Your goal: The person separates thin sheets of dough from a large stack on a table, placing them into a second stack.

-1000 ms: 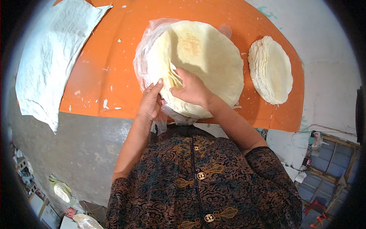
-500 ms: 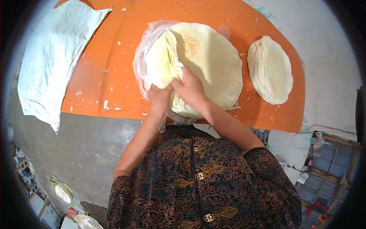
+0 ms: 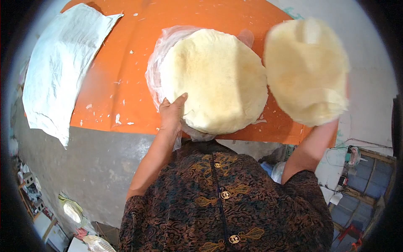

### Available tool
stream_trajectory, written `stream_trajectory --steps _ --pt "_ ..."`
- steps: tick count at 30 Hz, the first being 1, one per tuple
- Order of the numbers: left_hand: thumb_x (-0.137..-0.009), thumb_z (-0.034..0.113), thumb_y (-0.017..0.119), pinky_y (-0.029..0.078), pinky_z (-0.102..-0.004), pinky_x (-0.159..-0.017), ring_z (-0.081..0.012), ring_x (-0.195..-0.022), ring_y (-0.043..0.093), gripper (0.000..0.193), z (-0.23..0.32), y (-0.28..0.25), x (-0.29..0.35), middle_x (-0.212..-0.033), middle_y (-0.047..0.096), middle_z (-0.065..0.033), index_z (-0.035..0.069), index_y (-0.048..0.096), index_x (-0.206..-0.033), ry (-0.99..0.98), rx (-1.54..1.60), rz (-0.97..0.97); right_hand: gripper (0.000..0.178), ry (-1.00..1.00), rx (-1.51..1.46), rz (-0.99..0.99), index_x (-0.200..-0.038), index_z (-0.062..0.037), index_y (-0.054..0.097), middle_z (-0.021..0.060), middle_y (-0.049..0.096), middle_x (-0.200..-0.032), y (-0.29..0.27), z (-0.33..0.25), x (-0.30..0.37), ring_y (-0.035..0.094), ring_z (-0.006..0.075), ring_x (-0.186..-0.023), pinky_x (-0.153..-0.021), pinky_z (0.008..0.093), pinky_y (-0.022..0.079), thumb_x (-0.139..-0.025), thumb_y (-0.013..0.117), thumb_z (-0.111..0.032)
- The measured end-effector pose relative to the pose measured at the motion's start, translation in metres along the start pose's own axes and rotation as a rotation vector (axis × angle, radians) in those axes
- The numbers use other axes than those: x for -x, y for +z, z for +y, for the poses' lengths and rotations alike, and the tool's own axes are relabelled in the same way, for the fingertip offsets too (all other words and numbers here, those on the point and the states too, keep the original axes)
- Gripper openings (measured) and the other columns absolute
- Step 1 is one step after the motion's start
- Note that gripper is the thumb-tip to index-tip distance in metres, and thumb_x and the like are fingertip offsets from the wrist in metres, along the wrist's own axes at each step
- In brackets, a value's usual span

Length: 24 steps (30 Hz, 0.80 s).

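Observation:
A thick stack of round, pale flatbreads (image 3: 214,80) lies on a crumpled clear plastic bag (image 3: 156,63) in the middle of the orange table. At the stack's near left edge is my left hand (image 3: 171,111), its thumb on the rim and its other fingers curled beside it. Off to the right, my right arm (image 3: 312,143) holds out a loose flatbread (image 3: 306,71), blurred by motion. That flatbread covers my right hand and the smaller pile beneath it.
A white cloth (image 3: 58,67) drapes over the left edge of the orange table (image 3: 130,75). White crumbs are scattered on the tabletop. Grey floor (image 3: 100,164) shows at the near left, a pale wall (image 3: 369,84) at the right. Blue panes in a wooden frame (image 3: 361,180) stand lower right.
My right hand has left the stack and swung right with a flatbread, over the smaller pile. The folded-up edge of the stack now lies flat. My left hand stays at the rim.

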<state>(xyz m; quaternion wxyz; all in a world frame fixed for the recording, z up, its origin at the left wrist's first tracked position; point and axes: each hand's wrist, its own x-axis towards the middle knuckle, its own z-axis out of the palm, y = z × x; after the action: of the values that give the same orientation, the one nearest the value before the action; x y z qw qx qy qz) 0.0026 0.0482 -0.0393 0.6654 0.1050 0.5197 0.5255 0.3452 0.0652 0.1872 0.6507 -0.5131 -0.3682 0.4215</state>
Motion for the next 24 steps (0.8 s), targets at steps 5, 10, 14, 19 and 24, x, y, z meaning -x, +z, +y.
stream_trajectory --steps 5,10,14,19,24 --pt "-0.084 0.02 0.07 0.05 -0.032 -0.085 -0.0196 -0.096 0.061 0.043 0.008 -0.013 -0.003 -0.11 0.062 -0.0126 -0.002 0.051 -0.117 -0.069 -0.012 -0.101 0.031 0.172 -0.134 -0.263 -0.114 -0.0021 0.058 0.0094 0.063 -0.11 0.01 -0.054 -0.038 0.064 0.0216 -0.09 -0.077 0.0353 0.054 -0.091 0.056 -0.023" --pt "-0.094 0.04 0.051 0.04 -0.0378 -0.1 -0.0222 -0.118 0.05 0.055 0.005 -0.027 -0.002 -0.131 0.051 -0.011 0.001 0.044 -0.132 -0.152 0.206 -0.1 0.029 0.015 0.812 -0.551 -0.101 -0.0015 0.064 0.0113 0.066 -0.096 0.082 0.088 -0.026 0.063 0.0229 -0.088 -0.081 0.0355 0.05 -0.084 0.063 -0.026" --pt "-0.094 0.037 0.051 0.046 -0.036 -0.092 -0.0209 -0.108 0.057 0.049 0.004 -0.03 -0.008 -0.123 0.057 -0.0114 0.0 0.049 -0.126 -0.167 0.216 -0.179 0.034 0.116 0.915 -0.659 -0.105 0.0007 0.06 0.0193 0.066 -0.087 0.161 0.213 0.044 0.064 0.0303 -0.082 -0.077 0.0401 0.049 -0.082 0.063 -0.023" --pt "-0.091 0.031 0.056 0.052 -0.034 -0.078 -0.0202 -0.094 0.063 0.042 0.011 -0.028 -0.003 -0.109 0.063 -0.0119 -0.002 0.053 -0.117 -0.155 0.178 -0.195 0.029 -0.092 1.187 -0.673 -0.102 0.0009 0.06 0.0206 0.064 -0.085 0.189 0.213 0.067 0.063 0.0338 -0.08 -0.073 0.0386 0.049 -0.082 0.062 -0.02" --pt "-0.087 0.026 0.06 0.054 -0.0321 -0.07 -0.0192 -0.084 0.064 0.036 0.016 -0.027 0.0 -0.1 0.063 -0.0114 -0.003 0.054 -0.109 -0.171 0.092 -0.195 0.032 -0.056 1.099 -0.711 -0.1 0.0029 0.058 0.0202 0.064 -0.084 0.182 0.212 0.072 0.064 0.0321 -0.079 -0.073 0.0394 0.049 -0.083 0.064 -0.024"
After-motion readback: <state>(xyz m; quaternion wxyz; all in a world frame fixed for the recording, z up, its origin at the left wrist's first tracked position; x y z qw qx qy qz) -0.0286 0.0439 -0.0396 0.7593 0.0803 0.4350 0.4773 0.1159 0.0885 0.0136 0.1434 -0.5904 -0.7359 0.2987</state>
